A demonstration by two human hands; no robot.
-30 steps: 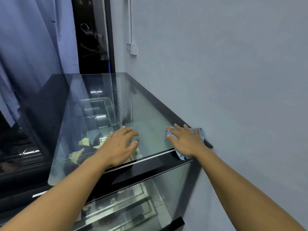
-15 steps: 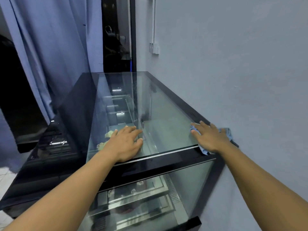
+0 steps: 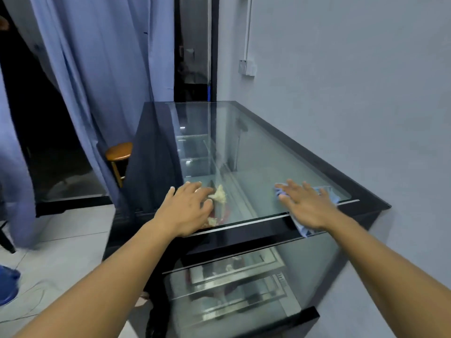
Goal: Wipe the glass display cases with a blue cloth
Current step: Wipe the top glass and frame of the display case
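Cloth (image 3: 329, 193) leftward, beneath right hand (image 3: 308, 206)

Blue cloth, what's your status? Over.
Right hand presses blue cloth on display case's glass top, near right corner. Left hand flat on glass. Wall close alongside.

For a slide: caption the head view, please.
The right hand presses the blue cloth on the glass display case; the left hand rests alongside.
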